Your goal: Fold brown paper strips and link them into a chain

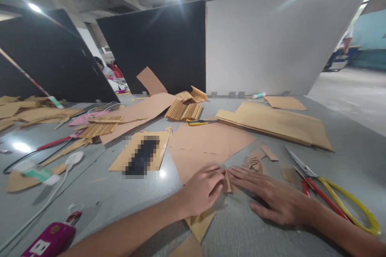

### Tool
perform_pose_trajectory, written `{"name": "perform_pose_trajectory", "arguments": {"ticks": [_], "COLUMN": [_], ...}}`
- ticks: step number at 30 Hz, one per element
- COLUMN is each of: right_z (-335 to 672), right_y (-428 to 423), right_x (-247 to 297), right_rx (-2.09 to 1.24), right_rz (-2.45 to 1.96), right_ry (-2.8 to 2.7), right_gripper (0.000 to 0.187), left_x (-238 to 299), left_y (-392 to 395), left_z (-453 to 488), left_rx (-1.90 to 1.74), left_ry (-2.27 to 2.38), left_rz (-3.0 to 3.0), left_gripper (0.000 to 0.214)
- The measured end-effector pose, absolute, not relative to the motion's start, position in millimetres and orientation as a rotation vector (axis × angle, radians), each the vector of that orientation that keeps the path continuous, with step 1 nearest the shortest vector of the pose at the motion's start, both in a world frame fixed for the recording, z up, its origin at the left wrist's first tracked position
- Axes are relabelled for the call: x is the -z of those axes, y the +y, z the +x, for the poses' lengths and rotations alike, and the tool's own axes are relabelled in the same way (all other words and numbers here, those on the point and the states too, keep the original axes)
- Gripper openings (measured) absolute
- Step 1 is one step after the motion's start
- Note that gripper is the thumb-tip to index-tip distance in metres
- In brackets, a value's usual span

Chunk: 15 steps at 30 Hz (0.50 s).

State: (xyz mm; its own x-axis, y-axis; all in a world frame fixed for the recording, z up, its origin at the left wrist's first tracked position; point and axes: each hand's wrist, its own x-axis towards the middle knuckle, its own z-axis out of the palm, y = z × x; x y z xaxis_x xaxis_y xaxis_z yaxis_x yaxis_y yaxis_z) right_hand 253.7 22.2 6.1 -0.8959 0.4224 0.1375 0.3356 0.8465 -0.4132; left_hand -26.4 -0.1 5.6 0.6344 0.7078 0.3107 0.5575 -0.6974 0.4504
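Observation:
My left hand (pixel 202 190) has its fingers curled in, closed on a small folded strip of brown paper (pixel 228 184). My right hand (pixel 279 197) lies with outstretched fingers on the table, its fingertips at the strip's other side. Under and beyond the fingertips spreads a large sheet of brown paper (pixel 208 140). A brown paper scrap (pixel 201 225) sticks out below my left hand. Close beyond my right hand is a small stack of folded pieces (pixel 255 161). Scissors (pixel 319 182) with red and yellow handles lie to the right.
Pleated paper bundles (pixel 183 110) and a yellow utility knife (pixel 197 122) lie ahead. A folded paper stack (pixel 280 124) is at the right. On the left are a white cable (pixel 57 186), a purple device (pixel 52 239) and red-handled scissors (pixel 56 142). Upright panels (pixel 256 44) stand behind.

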Motion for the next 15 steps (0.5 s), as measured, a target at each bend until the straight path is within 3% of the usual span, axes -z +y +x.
{"name": "perform_pose_trajectory", "arguments": {"ticks": [9, 15], "right_z": [245.8, 231.5], "right_y": [17.4, -5.5], "right_x": [-12.1, -4.9], "right_rx": [-0.572, -0.396], "right_rz": [-0.603, -0.8], "right_ry": [-2.846, -2.807], "right_gripper": [0.082, 0.085], "left_x": [-3.1, -4.4], "left_y": [-2.1, -4.0], "left_z": [-24.7, -17.8], "left_rx": [-0.66, -0.457], "left_ry": [1.085, 1.049], "left_rz": [2.681, 3.003], "left_gripper": [0.02, 0.026]}}
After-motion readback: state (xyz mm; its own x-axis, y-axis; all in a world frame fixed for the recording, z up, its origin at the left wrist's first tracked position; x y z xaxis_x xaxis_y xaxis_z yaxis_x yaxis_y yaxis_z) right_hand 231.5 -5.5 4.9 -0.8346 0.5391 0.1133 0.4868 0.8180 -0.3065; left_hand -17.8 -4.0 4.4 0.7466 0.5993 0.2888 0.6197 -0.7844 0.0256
